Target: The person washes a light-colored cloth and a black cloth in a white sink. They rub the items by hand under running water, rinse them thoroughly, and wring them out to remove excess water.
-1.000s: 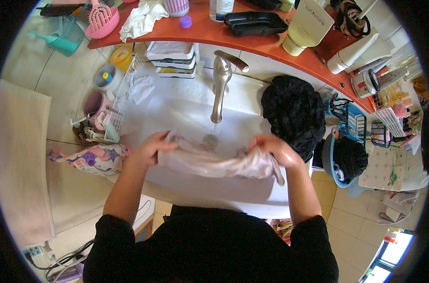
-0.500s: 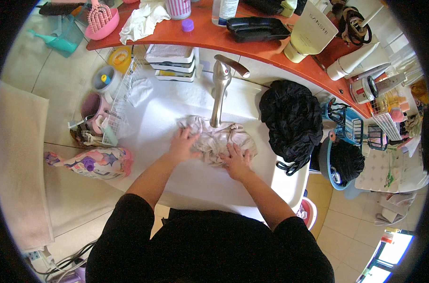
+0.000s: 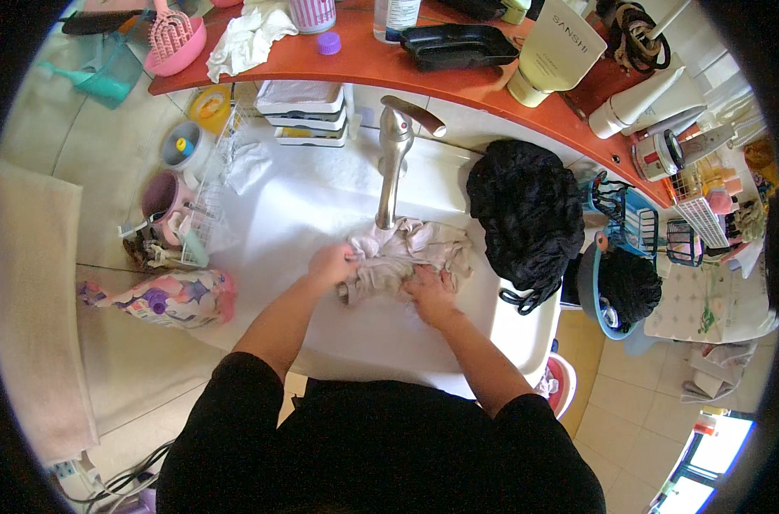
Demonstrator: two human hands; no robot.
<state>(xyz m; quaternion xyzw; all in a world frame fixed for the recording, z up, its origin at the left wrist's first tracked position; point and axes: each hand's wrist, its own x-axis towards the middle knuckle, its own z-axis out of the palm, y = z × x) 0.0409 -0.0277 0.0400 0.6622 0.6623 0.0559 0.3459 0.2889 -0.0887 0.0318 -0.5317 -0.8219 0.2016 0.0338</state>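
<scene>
A wet, pale pinkish-beige cloth lies crumpled in the white sink, just below the metal faucet. My left hand is closed at the cloth's left edge, pinching some of its fabric. On the cloth's lower right part rests my right hand, its fingers spread and pressing down. To the right, a heap of black cloth sits on the sink's rim.
Behind the faucet runs an orange-red shelf with a black tray and a tube. A wire rack and a floral refill pouch stand left. Stacked white drawers stand at the back; a blue basin is right.
My left hand has gone from spread on the cloth to closed at its left edge. The cloth's left side is bunched differently. My right hand stays on the cloth.
</scene>
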